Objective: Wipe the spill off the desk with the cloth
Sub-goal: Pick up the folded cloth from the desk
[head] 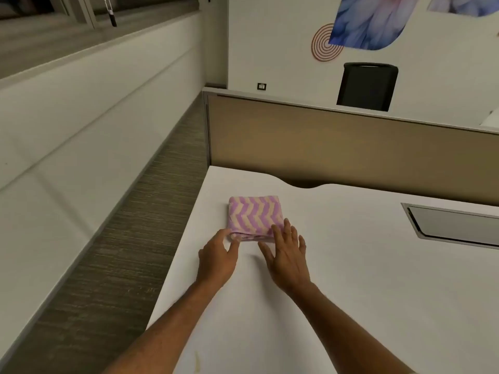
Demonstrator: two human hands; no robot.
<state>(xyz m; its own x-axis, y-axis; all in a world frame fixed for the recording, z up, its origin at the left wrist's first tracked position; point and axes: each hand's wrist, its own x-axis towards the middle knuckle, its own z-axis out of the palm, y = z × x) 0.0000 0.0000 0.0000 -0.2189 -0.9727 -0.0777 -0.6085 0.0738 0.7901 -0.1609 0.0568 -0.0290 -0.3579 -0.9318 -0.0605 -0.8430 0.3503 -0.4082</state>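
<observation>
A folded cloth [253, 215] with purple and cream zigzag stripes lies on the white desk [364, 279], near its left edge. My left hand [217, 256] reaches the cloth's near left corner, thumb and fingertips touching its folded edge. My right hand [287, 256] lies with fingers spread and straight, fingertips resting on the cloth's near right corner. A faint yellowish smear [197, 360] shows on the desk near the bottom edge of the view, between my forearms.
A tan partition panel [337, 147] stands along the desk's far edge, with a cable cut-out [305, 183] in front of it. A grey hatch [453, 224] is set in the desk at right. The carpeted floor [121, 252] drops off left of the desk. A black chair [367, 86] stands beyond the panel.
</observation>
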